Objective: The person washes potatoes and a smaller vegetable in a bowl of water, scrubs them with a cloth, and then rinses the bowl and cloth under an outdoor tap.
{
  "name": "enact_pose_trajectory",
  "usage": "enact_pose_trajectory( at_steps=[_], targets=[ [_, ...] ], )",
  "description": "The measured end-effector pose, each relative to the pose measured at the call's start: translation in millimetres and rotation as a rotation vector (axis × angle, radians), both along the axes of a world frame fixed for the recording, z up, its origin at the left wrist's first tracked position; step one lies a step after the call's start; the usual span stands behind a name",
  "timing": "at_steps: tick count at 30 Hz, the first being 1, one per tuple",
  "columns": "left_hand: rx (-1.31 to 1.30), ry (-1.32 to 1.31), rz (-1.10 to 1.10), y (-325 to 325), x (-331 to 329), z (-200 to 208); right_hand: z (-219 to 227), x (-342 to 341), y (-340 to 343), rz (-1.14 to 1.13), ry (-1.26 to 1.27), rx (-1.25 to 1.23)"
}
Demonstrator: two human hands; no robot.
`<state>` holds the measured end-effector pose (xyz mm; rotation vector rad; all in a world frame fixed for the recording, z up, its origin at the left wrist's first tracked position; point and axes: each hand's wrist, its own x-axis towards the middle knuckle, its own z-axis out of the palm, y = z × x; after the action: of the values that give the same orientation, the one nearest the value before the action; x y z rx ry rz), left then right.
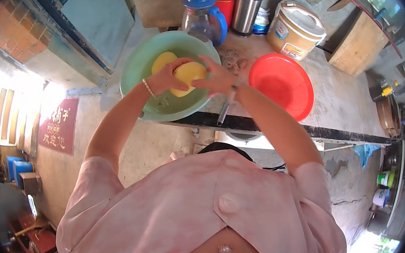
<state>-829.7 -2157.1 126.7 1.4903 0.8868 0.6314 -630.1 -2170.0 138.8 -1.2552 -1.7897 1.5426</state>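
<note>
A large peeled yellow potato (189, 75) is gripped in my left hand (166, 75), above the water in a pale green basin (138, 52). My right hand (220, 78) reaches in from the other side, fingers spread and slightly blurred. Its thumb and fingertips are at the potato's right edge; whether they touch it I cannot tell. Behind my left hand, a second peeled yellow potato (164, 61) lies in the basin. Small bits float in the water near the front. Below my right wrist, a metal-handled tool (224, 110) lies at the counter's front edge, its far end hidden.
To the right stands a red plastic basin (304, 88). A crumpled cloth (233, 59) lies between the basins. Along the back are a clear jug with blue handle (199, 20), a red canister (223, 1), a steel flask (246, 11) and a tan lidded tub (293, 32).
</note>
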Motion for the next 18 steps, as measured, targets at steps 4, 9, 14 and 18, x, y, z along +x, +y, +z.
enact_pose_trajectory(
  at_steps=[4,9,14,18],
  targets=[
    [0.143,0.153,0.022,-10,-4,11,-7,-20,8,0.053,0.374,-0.196],
    [0.180,-0.088,0.040,-12,14,6,2,-1,5,-0.051,0.383,-0.080],
    [0.190,-0.283,-0.102,10,40,16,30,50,-12,-0.314,0.510,-0.120],
    [0.450,0.333,0.133,54,1,-15,19,135,-23,-0.621,0.289,0.015]
  ],
)
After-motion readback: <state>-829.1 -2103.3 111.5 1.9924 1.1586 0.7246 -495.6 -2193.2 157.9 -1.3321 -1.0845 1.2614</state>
